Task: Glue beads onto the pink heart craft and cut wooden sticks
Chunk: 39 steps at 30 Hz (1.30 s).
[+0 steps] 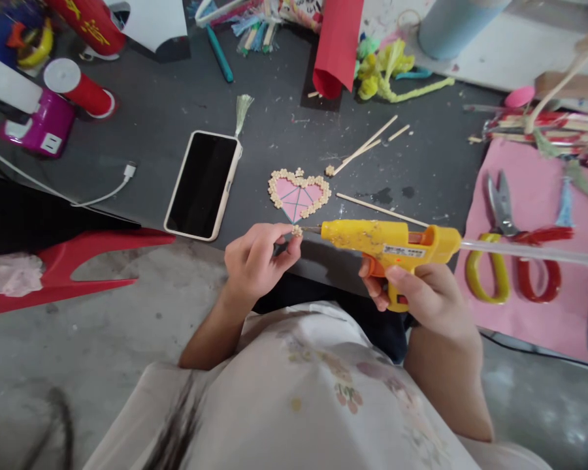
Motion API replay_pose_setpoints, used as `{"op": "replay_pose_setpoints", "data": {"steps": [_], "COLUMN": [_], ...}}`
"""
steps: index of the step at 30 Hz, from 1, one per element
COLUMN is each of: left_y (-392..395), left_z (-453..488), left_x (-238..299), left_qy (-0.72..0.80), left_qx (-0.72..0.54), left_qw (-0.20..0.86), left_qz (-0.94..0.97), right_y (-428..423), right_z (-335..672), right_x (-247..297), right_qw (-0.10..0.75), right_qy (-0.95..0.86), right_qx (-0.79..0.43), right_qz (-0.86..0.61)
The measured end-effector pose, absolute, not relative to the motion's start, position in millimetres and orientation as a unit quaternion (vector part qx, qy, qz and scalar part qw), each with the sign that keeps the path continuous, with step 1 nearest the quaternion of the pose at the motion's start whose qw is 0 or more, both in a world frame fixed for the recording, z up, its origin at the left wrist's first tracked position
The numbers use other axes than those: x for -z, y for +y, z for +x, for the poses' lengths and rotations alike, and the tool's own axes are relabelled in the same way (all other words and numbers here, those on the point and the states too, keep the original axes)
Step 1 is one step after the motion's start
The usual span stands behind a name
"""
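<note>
My left hand pinches a small cluster of pale beads between thumb and fingertips, close to the table's front edge. Wrapped round the handle of a yellow hot glue gun is my right hand. The gun's metal nozzle points left and meets or nearly meets the cluster; which one I cannot tell. A clear glue stick juts out of its back. Just beyond my left hand lies a pink heart, edged with similar pale clusters and crossed by thin dark lines; its lower left edge shows no clusters.
A phone lies left of the heart. Thin wooden sticks lie right of it. Scissors rest on pink paper at right. Rolled red paper, yellow yarn and a thread spool stand farther back.
</note>
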<state>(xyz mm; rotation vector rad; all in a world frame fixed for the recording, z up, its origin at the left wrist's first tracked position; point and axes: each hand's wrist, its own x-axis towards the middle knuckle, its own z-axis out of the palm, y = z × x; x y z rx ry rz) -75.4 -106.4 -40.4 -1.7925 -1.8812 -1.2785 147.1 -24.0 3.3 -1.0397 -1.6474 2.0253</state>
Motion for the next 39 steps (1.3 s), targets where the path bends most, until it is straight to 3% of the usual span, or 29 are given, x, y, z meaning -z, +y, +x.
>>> {"op": "replay_pose_setpoints", "data": {"steps": [7,19,39], "left_y": [-107,-99,-89], "left_z": [-70,-66,-65], "left_x": [47,49,36], "left_qy": [-0.694,-0.857,-0.894], "left_qx": [0.427,0.273,0.195], "left_qw": [0.106,-0.002,-0.075], "left_qz": [-0.570,-0.438,-0.397], "right_y": [-23,-16,-9], "right_z": [138,124,123], "right_x": [6,21,25], "right_qw": [0.177,0.148,0.148], "right_qy": [-0.582,-0.699,-0.678], "right_qx": [-0.707,-0.581,-0.605], "right_qz": [-0.361,-0.390,-0.390]}}
